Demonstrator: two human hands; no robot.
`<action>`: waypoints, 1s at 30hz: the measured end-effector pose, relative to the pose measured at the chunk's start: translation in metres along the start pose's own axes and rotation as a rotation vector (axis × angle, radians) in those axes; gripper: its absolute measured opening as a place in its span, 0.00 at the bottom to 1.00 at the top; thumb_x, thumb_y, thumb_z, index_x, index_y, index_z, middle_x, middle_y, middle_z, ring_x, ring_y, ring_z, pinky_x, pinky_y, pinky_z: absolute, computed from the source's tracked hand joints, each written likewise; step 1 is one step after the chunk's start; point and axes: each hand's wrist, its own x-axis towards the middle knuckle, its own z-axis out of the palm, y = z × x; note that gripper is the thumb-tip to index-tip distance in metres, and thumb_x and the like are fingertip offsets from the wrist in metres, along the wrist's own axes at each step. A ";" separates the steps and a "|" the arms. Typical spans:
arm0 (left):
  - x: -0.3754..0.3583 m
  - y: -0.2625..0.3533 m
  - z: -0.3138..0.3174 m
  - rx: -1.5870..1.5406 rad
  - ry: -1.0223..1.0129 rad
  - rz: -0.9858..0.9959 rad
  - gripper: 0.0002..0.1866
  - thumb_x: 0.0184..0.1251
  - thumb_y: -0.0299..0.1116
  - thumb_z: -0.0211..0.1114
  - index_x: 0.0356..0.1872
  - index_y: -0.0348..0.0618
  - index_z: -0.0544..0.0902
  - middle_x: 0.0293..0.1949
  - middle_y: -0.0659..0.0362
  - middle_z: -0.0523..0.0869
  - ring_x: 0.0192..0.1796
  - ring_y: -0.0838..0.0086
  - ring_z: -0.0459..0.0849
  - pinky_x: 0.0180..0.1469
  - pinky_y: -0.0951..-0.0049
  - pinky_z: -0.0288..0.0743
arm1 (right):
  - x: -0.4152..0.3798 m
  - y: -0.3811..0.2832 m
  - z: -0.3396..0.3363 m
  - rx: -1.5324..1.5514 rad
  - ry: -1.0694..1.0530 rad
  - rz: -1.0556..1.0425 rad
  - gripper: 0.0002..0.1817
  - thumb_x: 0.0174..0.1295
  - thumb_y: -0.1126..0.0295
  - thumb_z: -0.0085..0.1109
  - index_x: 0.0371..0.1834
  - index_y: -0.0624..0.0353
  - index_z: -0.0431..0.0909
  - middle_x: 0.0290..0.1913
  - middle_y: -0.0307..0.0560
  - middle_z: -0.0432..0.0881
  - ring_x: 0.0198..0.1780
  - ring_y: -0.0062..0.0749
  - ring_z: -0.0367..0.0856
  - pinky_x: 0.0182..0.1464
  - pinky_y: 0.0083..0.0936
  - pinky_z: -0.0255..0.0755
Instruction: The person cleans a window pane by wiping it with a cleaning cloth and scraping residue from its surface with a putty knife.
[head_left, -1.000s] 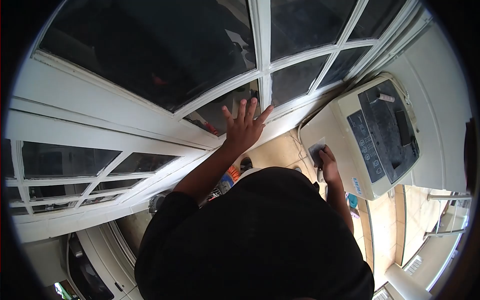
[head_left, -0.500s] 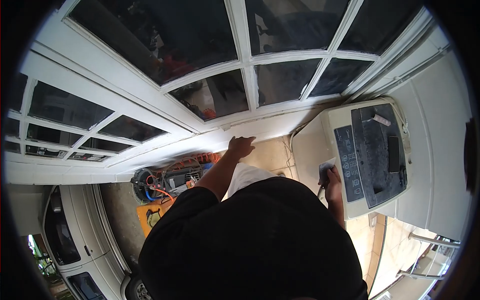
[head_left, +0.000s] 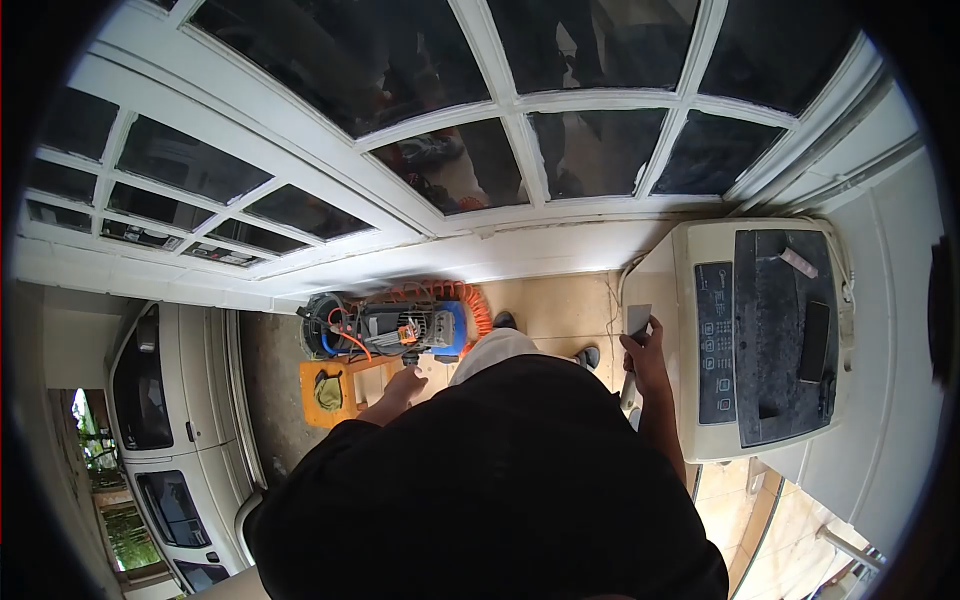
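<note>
The right hand pinches the flat scraper near its blade, maybe so it won't slip, beside the washer, while the left hand, loose and seemingly holding nothing, hangs near the blue machine.

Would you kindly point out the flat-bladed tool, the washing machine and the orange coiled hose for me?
Flat-bladed tool (head_left: 639,319): head view, on its blade.
Washing machine (head_left: 762,335): head view, on its dark lid.
Orange coiled hose (head_left: 478,302): head view, on its coils.
</note>
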 end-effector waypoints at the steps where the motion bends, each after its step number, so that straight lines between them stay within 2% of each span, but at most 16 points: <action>1: 0.000 0.007 -0.002 -0.033 0.019 0.098 0.25 0.65 0.52 0.63 0.60 0.55 0.78 0.58 0.53 0.83 0.63 0.56 0.79 0.63 0.55 0.73 | 0.003 -0.001 0.002 0.005 -0.010 -0.001 0.37 0.62 0.75 0.62 0.72 0.59 0.52 0.32 0.44 0.73 0.19 0.21 0.69 0.19 0.22 0.64; 2: 0.000 0.016 -0.001 -0.097 0.012 0.068 0.23 0.66 0.51 0.62 0.58 0.54 0.79 0.57 0.53 0.84 0.62 0.56 0.80 0.62 0.56 0.74 | 0.005 -0.002 0.003 -0.013 -0.055 0.034 0.39 0.62 0.74 0.63 0.73 0.61 0.51 0.32 0.45 0.74 0.20 0.21 0.69 0.20 0.21 0.65; 4: 0.024 0.035 -0.003 -0.046 0.065 0.312 0.21 0.66 0.50 0.63 0.54 0.51 0.83 0.50 0.51 0.87 0.57 0.54 0.83 0.57 0.56 0.76 | 0.005 -0.006 0.011 -0.058 -0.107 0.050 0.41 0.62 0.70 0.66 0.74 0.64 0.51 0.32 0.44 0.74 0.20 0.21 0.69 0.20 0.22 0.65; 6: -0.018 0.094 -0.056 -0.202 0.053 0.344 0.23 0.63 0.49 0.66 0.56 0.50 0.82 0.48 0.47 0.87 0.54 0.52 0.84 0.57 0.56 0.76 | 0.006 -0.008 0.020 -0.100 -0.112 0.032 0.41 0.62 0.70 0.66 0.74 0.64 0.51 0.31 0.44 0.74 0.20 0.21 0.70 0.20 0.22 0.65; 8: 0.001 0.113 -0.072 -0.069 0.327 0.439 0.34 0.61 0.50 0.69 0.69 0.54 0.71 0.66 0.46 0.74 0.66 0.51 0.75 0.62 0.50 0.72 | 0.008 -0.008 0.026 -0.131 -0.108 0.008 0.40 0.62 0.69 0.66 0.73 0.64 0.52 0.30 0.44 0.74 0.20 0.22 0.71 0.20 0.23 0.66; 10: 0.011 0.135 -0.101 -0.041 0.821 0.553 0.42 0.59 0.50 0.71 0.74 0.52 0.64 0.74 0.45 0.62 0.74 0.46 0.62 0.68 0.42 0.63 | 0.001 -0.015 0.038 -0.142 -0.074 0.020 0.41 0.61 0.71 0.66 0.73 0.64 0.52 0.29 0.44 0.74 0.19 0.22 0.70 0.19 0.23 0.66; 12: 0.001 0.158 -0.148 0.014 1.059 0.533 0.47 0.57 0.50 0.72 0.75 0.48 0.60 0.77 0.43 0.54 0.78 0.44 0.52 0.72 0.35 0.52 | -0.004 -0.017 0.049 -0.200 -0.070 0.052 0.41 0.62 0.71 0.65 0.75 0.60 0.51 0.32 0.45 0.74 0.20 0.21 0.70 0.19 0.23 0.66; 13: -0.004 0.165 -0.171 0.037 1.116 0.569 0.47 0.58 0.51 0.71 0.76 0.45 0.60 0.78 0.44 0.53 0.80 0.47 0.48 0.73 0.35 0.47 | -0.008 -0.017 0.054 -0.175 -0.068 0.035 0.42 0.60 0.71 0.67 0.74 0.65 0.51 0.30 0.45 0.74 0.20 0.22 0.70 0.19 0.23 0.66; 17: -0.005 0.185 -0.244 0.204 1.372 0.828 0.48 0.59 0.56 0.68 0.75 0.42 0.60 0.77 0.44 0.54 0.78 0.51 0.53 0.72 0.32 0.46 | -0.024 -0.013 0.078 -0.229 -0.047 0.065 0.44 0.60 0.69 0.68 0.75 0.63 0.50 0.32 0.45 0.75 0.21 0.22 0.71 0.20 0.24 0.67; 21: 0.013 0.203 -0.282 0.147 1.498 0.812 0.42 0.62 0.51 0.66 0.75 0.48 0.61 0.76 0.46 0.56 0.78 0.54 0.53 0.69 0.26 0.46 | -0.047 -0.010 0.101 -0.278 0.003 0.047 0.44 0.59 0.69 0.68 0.75 0.63 0.51 0.32 0.45 0.76 0.22 0.22 0.72 0.21 0.23 0.67; 24: 0.055 0.197 -0.248 0.656 1.319 0.729 0.38 0.64 0.39 0.61 0.77 0.63 0.60 0.78 0.47 0.54 0.80 0.55 0.49 0.68 0.21 0.42 | -0.068 -0.001 0.112 -0.251 0.078 0.057 0.44 0.60 0.69 0.67 0.75 0.64 0.50 0.30 0.45 0.75 0.21 0.22 0.71 0.21 0.22 0.67; 26: 0.065 0.189 -0.196 0.684 0.766 0.558 0.40 0.64 0.44 0.62 0.78 0.61 0.57 0.80 0.50 0.49 0.80 0.52 0.46 0.69 0.22 0.38 | -0.085 0.005 0.121 -0.238 0.150 0.053 0.44 0.61 0.69 0.66 0.76 0.64 0.50 0.29 0.45 0.75 0.20 0.21 0.70 0.21 0.21 0.67; 27: 0.044 0.191 -0.197 0.643 0.116 0.449 0.44 0.62 0.56 0.65 0.78 0.59 0.57 0.80 0.52 0.50 0.80 0.46 0.45 0.70 0.22 0.38 | -0.091 0.012 0.123 -0.226 0.204 0.067 0.43 0.62 0.70 0.66 0.75 0.64 0.50 0.28 0.44 0.75 0.20 0.21 0.70 0.21 0.21 0.67; 28: 0.073 0.182 -0.165 0.592 -0.115 0.497 0.51 0.53 0.70 0.65 0.77 0.57 0.61 0.78 0.53 0.58 0.79 0.48 0.48 0.71 0.26 0.42 | -0.099 0.018 0.123 -0.179 0.231 0.068 0.42 0.62 0.70 0.65 0.75 0.64 0.50 0.28 0.45 0.75 0.20 0.21 0.70 0.21 0.21 0.67; 29: 0.119 0.185 -0.128 0.870 -0.471 0.657 0.49 0.55 0.70 0.65 0.75 0.56 0.65 0.77 0.53 0.61 0.79 0.52 0.51 0.72 0.32 0.48 | -0.109 0.023 0.124 -0.131 0.260 0.072 0.41 0.62 0.71 0.65 0.75 0.64 0.51 0.28 0.45 0.75 0.20 0.22 0.70 0.20 0.21 0.67; 30: 0.117 0.173 -0.110 0.804 -0.512 0.719 0.42 0.58 0.62 0.68 0.72 0.56 0.70 0.78 0.54 0.58 0.79 0.57 0.54 0.72 0.33 0.50 | -0.118 0.027 0.128 -0.126 0.289 0.075 0.41 0.62 0.71 0.65 0.75 0.64 0.51 0.28 0.45 0.75 0.20 0.22 0.70 0.20 0.21 0.67</action>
